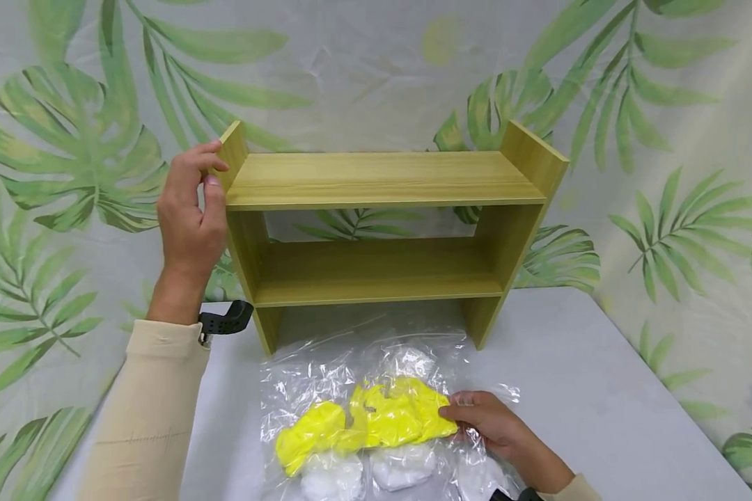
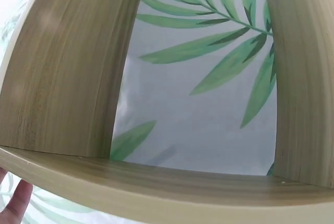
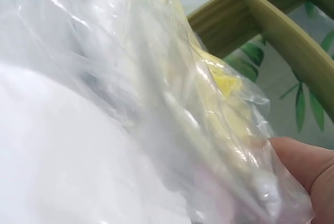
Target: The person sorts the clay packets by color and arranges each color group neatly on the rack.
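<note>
A light wood-grain two-tier shelf (image 1: 376, 271) stands upright on the table. My left hand (image 1: 194, 209) is at the upper left corner of the shelf, its slightly bent fingers touching the outer side of the left side panel (image 2: 73, 67). Low in front of the shelf, my right hand (image 1: 491, 428) pinches the right edge of a clear plastic bag (image 1: 407, 414) with crumpled yellow contents. White bundles (image 1: 404, 466) in clear plastic lie around and under the yellow. Close to the right wrist camera, plastic (image 3: 172, 104) and a white bundle (image 3: 62, 156) block much of the view.
The grey-white table (image 1: 576, 390) extends to both sides of the shelf, and its right edge slants toward the front. A leaf-patterned curtain (image 1: 363, 76) hangs right behind the shelf. Black bands (image 1: 225, 320) are on both wrists.
</note>
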A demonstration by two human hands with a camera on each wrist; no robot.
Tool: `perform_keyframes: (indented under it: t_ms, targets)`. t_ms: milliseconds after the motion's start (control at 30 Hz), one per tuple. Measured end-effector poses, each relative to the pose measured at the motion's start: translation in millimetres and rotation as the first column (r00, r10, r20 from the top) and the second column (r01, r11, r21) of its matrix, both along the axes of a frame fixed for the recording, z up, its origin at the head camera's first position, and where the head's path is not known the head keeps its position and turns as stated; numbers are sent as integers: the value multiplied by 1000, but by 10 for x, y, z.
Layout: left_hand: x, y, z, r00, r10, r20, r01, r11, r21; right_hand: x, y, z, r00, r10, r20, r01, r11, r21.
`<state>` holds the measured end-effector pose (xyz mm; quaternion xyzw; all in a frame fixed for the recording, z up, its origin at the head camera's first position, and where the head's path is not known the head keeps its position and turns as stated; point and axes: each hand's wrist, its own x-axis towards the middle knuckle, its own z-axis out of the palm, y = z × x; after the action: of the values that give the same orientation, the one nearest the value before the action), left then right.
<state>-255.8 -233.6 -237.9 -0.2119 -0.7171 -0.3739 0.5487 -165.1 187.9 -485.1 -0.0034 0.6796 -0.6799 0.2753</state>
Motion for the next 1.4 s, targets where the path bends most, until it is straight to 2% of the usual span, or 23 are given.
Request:
perform_keyframes:
  t_ms: [200,400,567,700,833,1033,1400]
  targets:
    - [-18,21,1,1000,-1,1,1,1000,14,6,37,37,1000,-21,-2,21,1000,7]
    - [-17,33,22,1000,8,-11,-8,1000,19,3,108,77,1000,2,-11,-3,1000,-18]
    - [96,132,103,999,6,-33,-5,999,40,-11,177,98,999,39,12,-39,998,-58]
    - [225,223,190,998,-29,-47,32,997,65,-15,210,110,997,68,36,-63,992,-111]
    - [280,244,213,998,-38,-42,41,997,72,-20,180,103,994,90,64,-79,985,-156]
    - [257,238,172,999,-41,-31,43,996,76,-15,112,102,992,86,91,-69,982,-177]
    - [242,287,147,999,-21,-45,26,995,91,55,153,97,997,57,57,-44,977,-210]
